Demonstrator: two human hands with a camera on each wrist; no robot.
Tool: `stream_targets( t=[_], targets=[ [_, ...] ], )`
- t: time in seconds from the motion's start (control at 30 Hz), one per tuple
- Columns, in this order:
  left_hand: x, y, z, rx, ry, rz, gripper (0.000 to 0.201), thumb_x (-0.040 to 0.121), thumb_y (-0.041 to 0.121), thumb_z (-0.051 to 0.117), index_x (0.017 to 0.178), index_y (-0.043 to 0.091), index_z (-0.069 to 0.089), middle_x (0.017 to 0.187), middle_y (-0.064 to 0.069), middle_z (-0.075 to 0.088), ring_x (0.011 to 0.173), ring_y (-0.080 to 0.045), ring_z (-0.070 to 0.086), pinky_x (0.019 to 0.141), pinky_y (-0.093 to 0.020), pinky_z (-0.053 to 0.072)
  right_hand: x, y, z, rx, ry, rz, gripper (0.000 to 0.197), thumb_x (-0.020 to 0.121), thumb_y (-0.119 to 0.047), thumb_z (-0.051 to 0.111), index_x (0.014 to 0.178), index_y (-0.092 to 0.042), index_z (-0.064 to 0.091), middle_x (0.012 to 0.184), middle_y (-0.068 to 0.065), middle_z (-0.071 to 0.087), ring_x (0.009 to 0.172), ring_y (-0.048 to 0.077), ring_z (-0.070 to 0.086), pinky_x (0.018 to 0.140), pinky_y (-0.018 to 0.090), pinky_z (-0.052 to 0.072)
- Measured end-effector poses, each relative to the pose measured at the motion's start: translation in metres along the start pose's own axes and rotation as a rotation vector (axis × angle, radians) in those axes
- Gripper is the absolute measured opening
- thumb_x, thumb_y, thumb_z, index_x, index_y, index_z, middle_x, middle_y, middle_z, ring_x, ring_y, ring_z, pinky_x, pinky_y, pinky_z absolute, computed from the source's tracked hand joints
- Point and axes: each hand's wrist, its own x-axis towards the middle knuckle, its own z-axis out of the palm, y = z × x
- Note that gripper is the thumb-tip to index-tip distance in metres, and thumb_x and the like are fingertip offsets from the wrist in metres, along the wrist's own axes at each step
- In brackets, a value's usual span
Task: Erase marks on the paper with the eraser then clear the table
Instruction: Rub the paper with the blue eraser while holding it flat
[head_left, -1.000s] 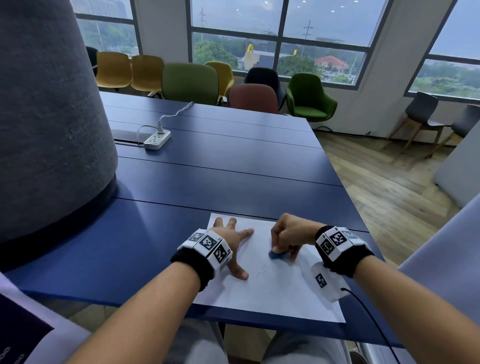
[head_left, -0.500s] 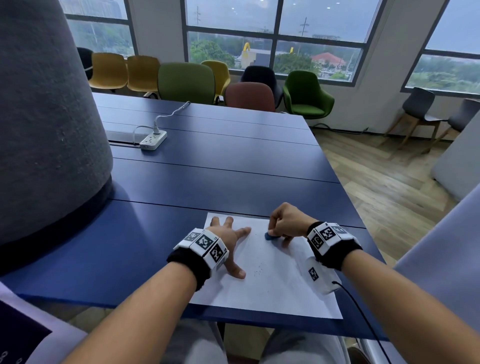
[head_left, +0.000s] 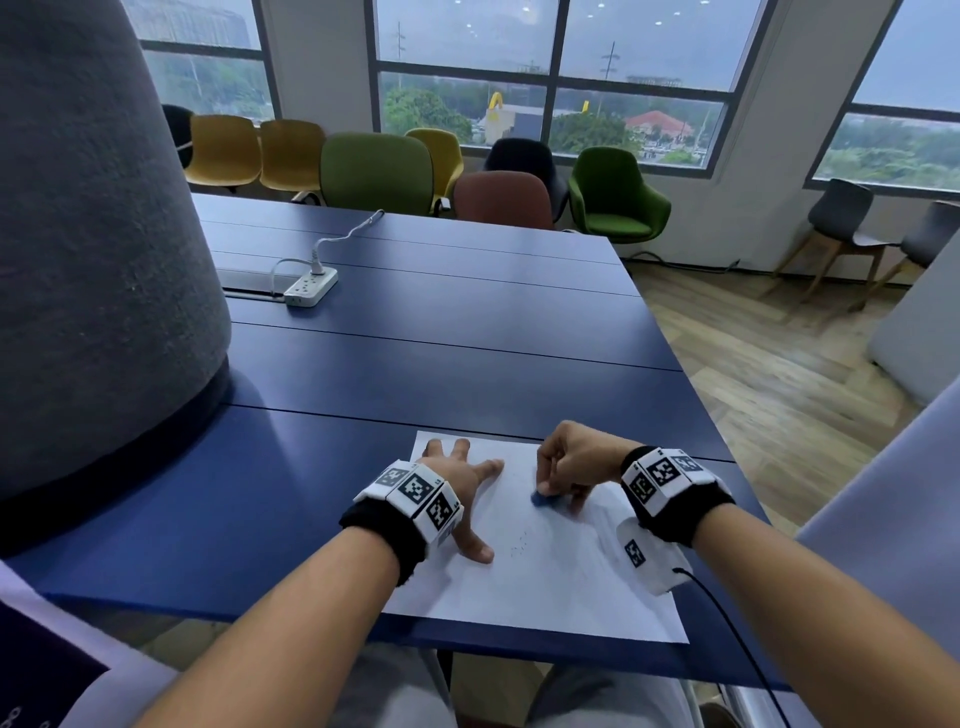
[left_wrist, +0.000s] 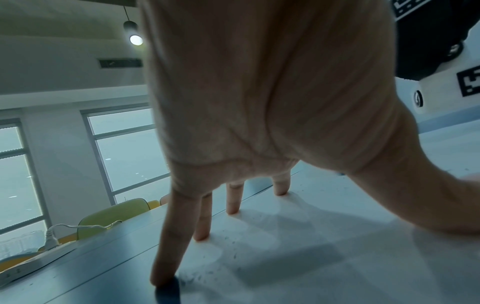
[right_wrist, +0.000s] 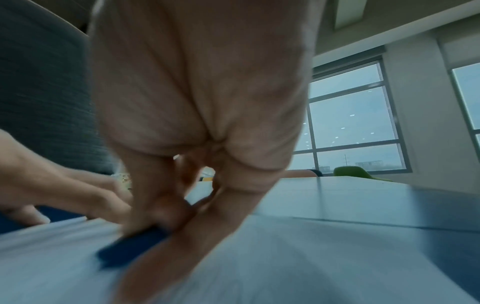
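Observation:
A white sheet of paper (head_left: 550, 587) lies at the near edge of the blue table (head_left: 441, 358). My left hand (head_left: 467, 488) lies flat on the sheet's left part with its fingers (left_wrist: 232, 197) spread and straight, pressing it down. My right hand (head_left: 558, 491) pinches a small blue eraser (head_left: 543, 499) and holds it against the upper middle of the paper. In the right wrist view the eraser (right_wrist: 132, 248) is smeared by motion under the fingertips. Dark eraser crumbs (head_left: 519, 545) are scattered on the paper near my left thumb.
A big grey fabric-covered column (head_left: 93, 260) stands on the table at the left. A white power strip (head_left: 311, 283) with its cable lies further back. Coloured chairs (head_left: 376, 171) line the far end, and wooden floor (head_left: 779, 374) lies to the right.
My right hand rubbed the eraser away from me up the paper, then back toward me. The left hand stayed spread on the sheet.

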Motion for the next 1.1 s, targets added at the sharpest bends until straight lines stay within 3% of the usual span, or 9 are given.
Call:
stream_targets(
  t=[0.07,0.1,0.23,0.4,0.57,0.7,0.87,1.0,1.1],
  targets=[
    [0.001,0.000,0.000,-0.003,-0.005,-0.001,0.124,0.062,0.062,0.083,0.154,0.046,0.002,0.164,-0.006,0.002,0.147,-0.041,0.002,0.112,-0.061,0.028,0.005,0.001,0.002,0.006,0.165,-0.033,0.007,0.083,-0.002,0.070,0.079,0.002,0.068,0.070,0.011,0.063,0.056,0.021,0.060,0.050,0.030,0.056],
    [0.001,0.000,0.001,-0.003,-0.009,-0.001,0.124,0.062,0.062,0.083,0.154,0.046,0.002,0.164,-0.007,0.001,0.147,-0.041,0.001,0.112,-0.062,0.027,0.005,0.001,0.002,-0.006,0.156,-0.034,0.007,0.082,-0.003,0.072,0.079,0.002,0.068,0.068,0.010,0.061,0.056,0.020,0.058,0.049,0.029,0.055],
    [0.000,0.000,0.000,0.008,-0.014,-0.004,0.124,0.063,0.062,0.082,0.154,0.046,0.000,0.163,-0.007,0.001,0.147,-0.041,0.001,0.113,-0.062,0.026,-0.002,-0.005,0.000,-0.106,-0.103,-0.013,0.008,0.081,0.000,0.070,0.075,-0.005,0.069,0.059,0.003,0.060,0.051,0.014,0.054,0.057,0.032,0.060],
    [0.002,-0.001,0.003,0.011,-0.003,0.000,0.123,0.063,0.063,0.082,0.154,0.046,0.000,0.163,-0.006,0.002,0.147,-0.041,0.001,0.112,-0.062,0.029,0.005,-0.005,0.008,-0.051,0.158,-0.077,0.006,0.077,-0.008,0.075,0.074,-0.006,0.070,0.058,0.003,0.059,0.053,0.017,0.053,0.043,0.022,0.044],
    [0.003,-0.001,0.003,0.003,-0.008,-0.006,0.125,0.062,0.063,0.082,0.153,0.047,-0.001,0.164,-0.006,-0.003,0.148,-0.041,-0.003,0.113,-0.063,0.025,-0.014,-0.002,0.010,-0.254,-0.142,0.021,0.016,0.072,-0.007,0.073,0.063,-0.020,0.071,0.058,0.000,0.055,0.050,0.011,0.041,0.043,0.018,0.032],
    [0.003,0.000,0.002,0.012,-0.004,-0.002,0.124,0.063,0.064,0.081,0.154,0.046,-0.001,0.164,-0.006,-0.001,0.148,-0.041,0.000,0.113,-0.063,0.026,-0.018,-0.002,0.015,-0.160,0.027,0.008,0.020,0.071,-0.004,0.068,0.058,-0.018,0.069,0.062,0.004,0.056,0.050,0.012,0.039,0.043,0.018,0.028],
    [0.003,-0.001,0.003,0.008,-0.010,-0.008,0.124,0.063,0.064,0.082,0.153,0.047,-0.002,0.164,-0.006,-0.003,0.148,-0.040,-0.001,0.113,-0.063,0.025,-0.028,-0.005,0.023,-0.214,-0.106,-0.025,0.022,0.073,-0.002,0.068,0.058,-0.019,0.068,0.062,0.003,0.061,0.053,0.014,0.046,0.043,0.019,0.036],
    [0.002,-0.001,0.003,0.014,-0.003,0.000,0.123,0.063,0.064,0.081,0.154,0.046,-0.001,0.164,-0.005,0.000,0.148,-0.040,0.001,0.112,-0.062,0.027,-0.018,-0.005,0.020,-0.090,0.141,-0.087,0.023,0.075,0.000,0.065,0.058,-0.015,0.066,0.053,-0.002,0.060,0.045,0.012,0.048,0.040,0.021,0.042],
    [0.002,-0.002,0.003,0.008,-0.008,0.000,0.124,0.063,0.064,0.081,0.154,0.046,-0.001,0.164,-0.006,-0.002,0.148,-0.041,-0.002,0.113,-0.062,0.025,-0.024,-0.004,0.020,-0.168,-0.043,-0.099,0.019,0.074,-0.001,0.068,0.062,-0.016,0.070,0.056,-0.002,0.061,0.047,0.012,0.047,0.042,0.021,0.039]
  ],
)
